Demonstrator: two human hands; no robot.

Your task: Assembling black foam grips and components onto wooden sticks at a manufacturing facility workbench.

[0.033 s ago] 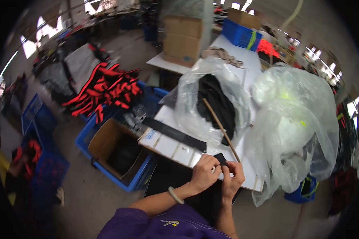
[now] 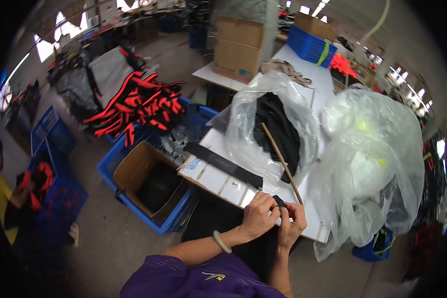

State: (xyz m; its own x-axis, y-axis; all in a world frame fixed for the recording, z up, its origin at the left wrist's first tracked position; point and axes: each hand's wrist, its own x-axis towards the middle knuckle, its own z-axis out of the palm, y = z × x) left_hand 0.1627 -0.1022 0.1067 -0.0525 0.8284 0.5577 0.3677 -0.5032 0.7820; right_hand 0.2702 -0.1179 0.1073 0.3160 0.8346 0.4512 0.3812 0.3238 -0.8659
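Note:
My left hand [image 2: 258, 214] and my right hand [image 2: 291, 223] meet over the front edge of the white table [image 2: 214, 185]. Both are closed, fingertips pinching a small piece of black fabric [image 2: 278, 201] between them; most of it is hidden by the fingers. Just left of it a long flat black strip [image 2: 223, 165] lies along the table edge. Behind my hands a clear plastic bag [image 2: 243, 119] gapes around black fabric pieces [image 2: 275, 134]. A thin wooden stick [image 2: 282, 161] leans across that bag, its near end close to my right hand.
A large filled plastic bag [image 2: 367, 169] bulges over the table's right side. At left, a cardboard box [image 2: 129, 166] sits in a blue crate [image 2: 159, 229], near a pile of black-and-red pieces [image 2: 139, 107]. A person in yellow [image 2: 2, 193] is at far left.
The black fabric between my fingertips shows less than before, now bent or bunched closer to them. The whole scene has shifted slightly to the right in view.

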